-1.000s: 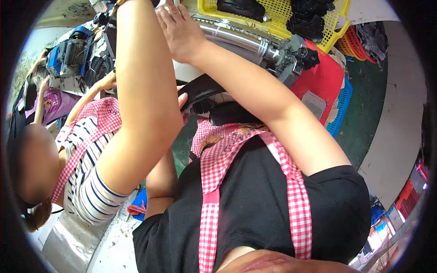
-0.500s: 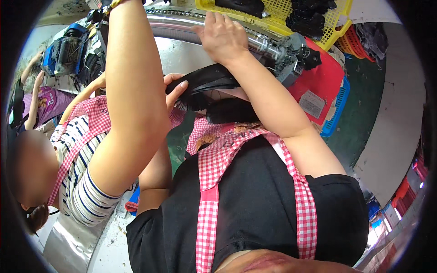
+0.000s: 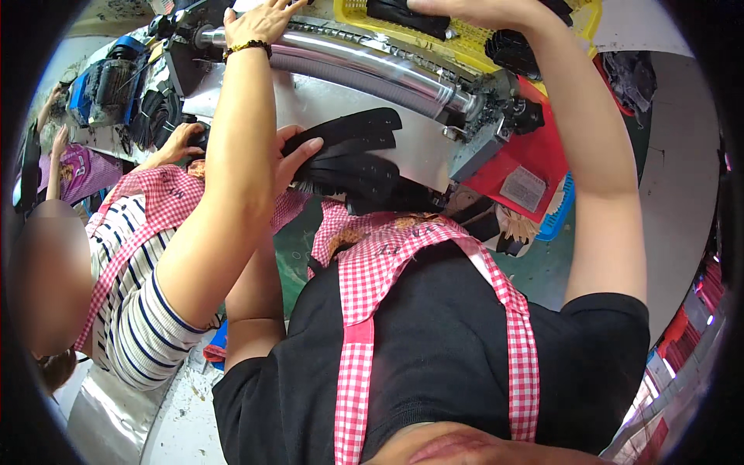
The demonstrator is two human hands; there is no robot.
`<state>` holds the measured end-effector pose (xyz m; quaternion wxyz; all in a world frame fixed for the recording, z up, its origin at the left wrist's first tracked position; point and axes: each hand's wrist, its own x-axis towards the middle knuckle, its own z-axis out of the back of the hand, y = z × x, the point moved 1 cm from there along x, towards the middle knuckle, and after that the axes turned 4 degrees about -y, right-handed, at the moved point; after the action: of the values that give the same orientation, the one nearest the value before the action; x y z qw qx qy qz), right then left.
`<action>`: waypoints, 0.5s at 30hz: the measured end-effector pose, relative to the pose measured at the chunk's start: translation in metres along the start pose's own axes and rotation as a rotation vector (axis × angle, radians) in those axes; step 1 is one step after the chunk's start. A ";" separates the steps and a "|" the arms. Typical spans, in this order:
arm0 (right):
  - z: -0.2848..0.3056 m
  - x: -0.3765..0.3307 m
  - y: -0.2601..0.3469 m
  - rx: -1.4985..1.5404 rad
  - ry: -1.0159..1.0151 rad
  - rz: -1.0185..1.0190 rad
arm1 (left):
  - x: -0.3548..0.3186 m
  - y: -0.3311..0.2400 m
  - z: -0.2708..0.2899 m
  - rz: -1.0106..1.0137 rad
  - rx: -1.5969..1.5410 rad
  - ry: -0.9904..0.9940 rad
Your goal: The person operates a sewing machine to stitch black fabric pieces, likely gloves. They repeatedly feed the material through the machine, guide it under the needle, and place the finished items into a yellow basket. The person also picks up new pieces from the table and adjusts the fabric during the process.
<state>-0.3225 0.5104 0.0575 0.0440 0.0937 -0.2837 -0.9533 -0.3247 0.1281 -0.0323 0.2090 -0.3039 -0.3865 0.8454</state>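
My left hand (image 3: 293, 159) is closed around a fanned stack of black fabric strips (image 3: 353, 147), thumb on top, held in front of my apron. The strips' rounded ends point right, below a shiny metal roller (image 3: 380, 63) on a machine. My right hand (image 3: 474, 11) is at the top edge, over a yellow basket (image 3: 459, 48) behind the roller. One fingertip shows beside black pieces (image 3: 407, 15) in that basket; the other fingers are cut off, so its grip is hidden.
A co-worker in a striped shirt (image 3: 147, 279) stands at my left, one braceleted hand (image 3: 256, 27) over the roller's left end and the other near black material. Right of the machine lie a red tray (image 3: 515, 182) and a blue basket (image 3: 559, 209). A blue motor (image 3: 108, 89) stands far left.
My right hand has moved from over the roller up and right to the yellow basket. The strips in my left hand are fanned out more. The co-worker's raised hand has come down into view.
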 end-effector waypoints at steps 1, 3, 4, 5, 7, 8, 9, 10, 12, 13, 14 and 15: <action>-0.012 0.013 -0.016 0.069 0.129 0.040 | 0.004 0.001 0.001 0.016 -0.044 0.030; -0.041 0.035 -0.041 0.246 0.348 0.041 | 0.013 0.001 -0.002 0.040 -0.096 0.081; -0.056 0.042 -0.052 0.352 0.440 0.000 | 0.020 -0.001 -0.002 0.049 -0.116 0.108; -0.067 0.045 -0.044 0.529 0.443 -0.133 | 0.026 -0.003 -0.002 0.062 -0.130 0.127; -0.092 0.057 -0.053 0.596 0.445 -0.084 | 0.041 -0.014 0.001 0.082 -0.133 0.158; -0.099 0.062 -0.052 0.631 0.454 -0.052 | 0.046 -0.021 0.000 0.083 -0.142 0.161; -0.102 0.066 -0.052 0.614 0.514 -0.032 | 0.052 -0.028 0.000 0.083 -0.149 0.165; -0.102 0.064 -0.055 0.509 0.446 0.035 | 0.059 -0.014 -0.002 0.131 -0.114 0.133; -0.096 0.057 -0.043 0.301 0.300 0.171 | 0.054 -0.027 0.005 0.021 -0.203 0.183; -0.095 0.053 -0.041 0.253 0.247 0.197 | 0.050 -0.025 0.005 0.044 -0.280 0.198; -0.091 0.053 -0.043 0.229 0.260 0.198 | 0.047 -0.027 0.005 0.067 -0.319 0.186; -0.088 0.053 -0.045 0.206 0.272 0.197 | 0.043 -0.030 0.004 0.090 -0.357 0.173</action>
<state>-0.3581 0.4944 -0.0475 0.1654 0.1973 -0.3789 -0.8889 -0.3557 0.1697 -0.0220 0.1461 -0.4245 -0.4967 0.7428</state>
